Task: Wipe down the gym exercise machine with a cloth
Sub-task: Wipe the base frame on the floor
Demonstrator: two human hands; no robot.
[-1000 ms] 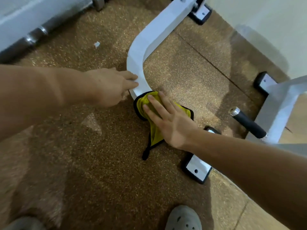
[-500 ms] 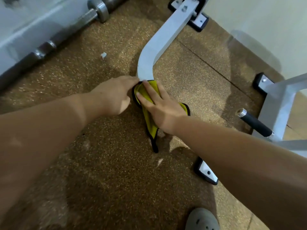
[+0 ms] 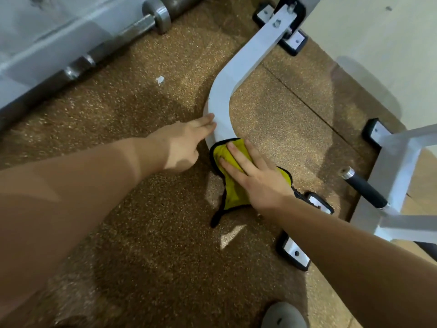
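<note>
Cloth (image 3: pixel 233 192), yellow with a black hem, lies over the curved white frame bar (image 3: pixel 222 100) of the machine, low above the speckled floor (image 3: pixel 142 233). The straight, spread fingers (image 3: pixel 236 157) of the right hand (image 3: pixel 257 178) press it flat, gripping nothing and hiding its middle. The left hand (image 3: pixel 182 147) touches the bar's outer side with straight fingertips; its thumb cannot be seen. The right forearm covers the bar's lower stretch. A grey shoe (image 3: pixel 282 316) is cut off at the bottom edge.
</note>
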